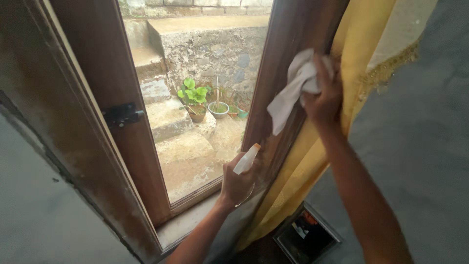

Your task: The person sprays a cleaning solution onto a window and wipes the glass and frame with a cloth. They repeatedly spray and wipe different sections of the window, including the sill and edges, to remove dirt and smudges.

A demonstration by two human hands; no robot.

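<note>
Pressing against the brown window frame (288, 58), a white cloth (293, 88) was gripped by the right hand (325, 93); lower down, a spray bottle (245, 160) was clasped in the left hand (238, 183), beside the yellow curtain (361, 44).

Dim indoors, lit by soft daylight through the window (195, 98); frame (73, 137) shadowed, edges bent, slight blur throughout.

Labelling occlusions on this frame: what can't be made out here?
Head view only:
- Spray bottle: body hidden inside the left hand; only the nozzle top shows.
- Window frame under the white cloth: covered by the cloth and the right hand.
- Yellow curtain: top cut off by the upper edge.
- Dark object on the floor: too blurred to identify.
</note>
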